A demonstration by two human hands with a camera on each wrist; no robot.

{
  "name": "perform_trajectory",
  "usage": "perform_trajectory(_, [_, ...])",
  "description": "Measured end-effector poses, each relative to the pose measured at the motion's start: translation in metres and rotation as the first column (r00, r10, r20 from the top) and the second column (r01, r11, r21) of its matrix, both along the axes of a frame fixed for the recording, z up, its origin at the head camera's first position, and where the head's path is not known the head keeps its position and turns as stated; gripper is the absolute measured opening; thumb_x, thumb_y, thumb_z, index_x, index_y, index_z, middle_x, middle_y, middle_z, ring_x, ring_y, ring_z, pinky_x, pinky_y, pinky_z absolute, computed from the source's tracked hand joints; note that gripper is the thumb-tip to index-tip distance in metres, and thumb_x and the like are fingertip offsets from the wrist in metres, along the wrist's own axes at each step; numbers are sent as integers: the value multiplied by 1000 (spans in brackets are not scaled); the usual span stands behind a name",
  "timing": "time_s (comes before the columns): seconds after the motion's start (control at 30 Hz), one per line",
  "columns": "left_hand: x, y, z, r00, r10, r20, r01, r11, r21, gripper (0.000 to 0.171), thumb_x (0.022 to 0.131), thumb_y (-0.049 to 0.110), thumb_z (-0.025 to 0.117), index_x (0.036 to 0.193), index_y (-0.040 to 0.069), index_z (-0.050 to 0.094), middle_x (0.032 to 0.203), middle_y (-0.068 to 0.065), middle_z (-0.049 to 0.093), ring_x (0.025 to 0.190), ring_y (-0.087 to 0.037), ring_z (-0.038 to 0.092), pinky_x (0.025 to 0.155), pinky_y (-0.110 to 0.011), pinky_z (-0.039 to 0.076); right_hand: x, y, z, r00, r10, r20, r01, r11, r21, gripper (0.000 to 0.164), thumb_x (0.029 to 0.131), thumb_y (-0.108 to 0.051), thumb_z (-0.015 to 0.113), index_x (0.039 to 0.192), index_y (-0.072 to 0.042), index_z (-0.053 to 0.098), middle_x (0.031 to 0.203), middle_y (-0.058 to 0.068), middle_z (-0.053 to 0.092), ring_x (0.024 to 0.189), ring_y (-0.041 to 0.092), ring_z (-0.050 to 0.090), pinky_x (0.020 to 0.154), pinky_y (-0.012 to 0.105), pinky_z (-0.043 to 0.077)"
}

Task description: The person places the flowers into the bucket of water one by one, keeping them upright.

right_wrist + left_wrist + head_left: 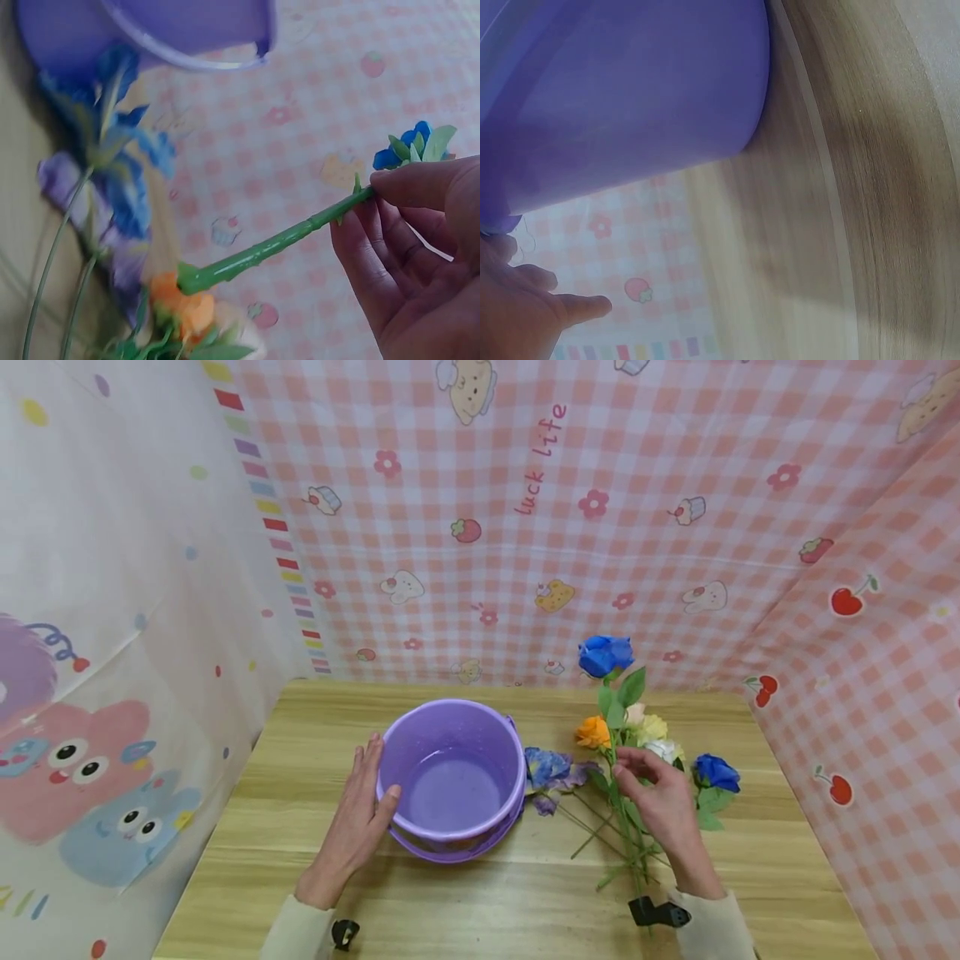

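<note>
A purple bucket stands upright on the table. My left hand rests against its left side, fingers mostly straight and the thumb at the rim. In the left wrist view only part of that hand appears below the bucket wall. My right hand pinches the green stem of a blue rose between thumb and fingers. Seen from the right wrist, the stem is lifted, its cut end pointing toward the bucket.
Right of the bucket lie blue and purple flowers with thin stems. Around the right hand are an orange rose, a yellow flower, a white flower and another blue rose. Patterned cloth hangs behind the table.
</note>
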State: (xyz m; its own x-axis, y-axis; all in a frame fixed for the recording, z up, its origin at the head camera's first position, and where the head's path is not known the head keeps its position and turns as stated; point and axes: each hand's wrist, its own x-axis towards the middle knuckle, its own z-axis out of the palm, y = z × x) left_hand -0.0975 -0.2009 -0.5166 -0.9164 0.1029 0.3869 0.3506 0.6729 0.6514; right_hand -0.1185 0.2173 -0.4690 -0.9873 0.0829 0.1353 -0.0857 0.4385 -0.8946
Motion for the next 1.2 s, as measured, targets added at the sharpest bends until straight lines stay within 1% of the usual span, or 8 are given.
perform_trajectory(0.17, [0, 2, -1, 1000, 3, 10, -3, 1000, 0, 69, 106, 24, 49, 165, 3, 21, 169, -21, 20, 155, -46, 12, 123, -66, 15, 4, -14, 12, 997, -33, -74, 27, 996, -82, 26, 99, -8, 70, 123, 1, 72, 107, 19, 71, 91, 2, 64, 71, 18, 57])
perform_trajectory(0.27, [0, 2, -2, 1000, 4, 7, -4, 1000, 3, 69, 106, 24, 49, 165, 3, 20, 170, -20, 19, 155, -46, 12, 124, -63, 14, 3, -21, 19, 995, -45, -94, 31, 989, -147, 26, 98, -6, 70, 123, 2, 71, 105, 18, 71, 89, 5, 66, 70, 19, 58])
perform_trajectory(0.43, [0, 2, -3, 1000, 4, -4, -4, 1000, 5, 69, 105, 22, 50, 164, 2, 21, 169, -21, 20, 155, -47, 13, 125, -60, 13, 0, -33, 29, 992, -47, -113, 19, 970, -242, 27, 97, -3, 69, 123, 3, 70, 101, 7, 71, 89, 8, 68, 70, 22, 60])
perform_trajectory(0.53, [0, 2, -3, 1000, 5, -5, -5, 1000, 7, 69, 105, 21, 50, 164, 2, 20, 169, -21, 20, 154, -48, 14, 124, -61, 14, -1, -40, 34, 990, -29, -140, -9, 964, -265, 27, 98, -3, 69, 125, 3, 70, 102, 4, 70, 90, 10, 68, 71, 24, 60])
perform_trajectory(0.73, [0, 1, -3, 1000, 8, -7, -8, 1000, 11, 69, 105, 21, 50, 165, 3, 20, 169, -21, 21, 155, -47, 14, 124, -63, 15, -4, -58, 45, 982, -10, -186, -49, 950, -307, 26, 97, -1, 69, 122, 3, 71, 101, 7, 70, 91, 12, 68, 72, 23, 60])
perform_trajectory(0.9, [0, 1, -3, 1000, 8, -7, -8, 1000, 12, 69, 105, 21, 50, 165, 3, 20, 169, -20, 21, 155, -46, 13, 123, -65, 16, -8, -71, 52, 978, 2, -210, -76, 937, -342, 25, 95, 5, 68, 120, 6, 70, 101, 7, 69, 91, 12, 68, 73, 24, 61])
perform_trajectory(1.03, [0, 1, -3, 1000, 7, -12, -7, 1000, 13, 68, 105, 21, 50, 165, 3, 21, 169, -21, 21, 155, -46, 14, 123, -65, 16, -10, -82, 58, 977, 16, -214, -96, 925, -367, 26, 94, 7, 68, 120, 7, 70, 102, 11, 69, 90, 14, 69, 73, 26, 61])
perform_trajectory(1.2, [0, 1, -3, 1000, 7, -18, -6, 1000, 15, 68, 105, 21, 50, 165, 3, 22, 170, -19, 20, 155, -47, 14, 123, -64, 16, -13, -96, 63, 973, 46, -226, -127, 924, -360, 26, 94, 5, 69, 120, 6, 70, 102, 17, 69, 90, 15, 69, 74, 27, 62])
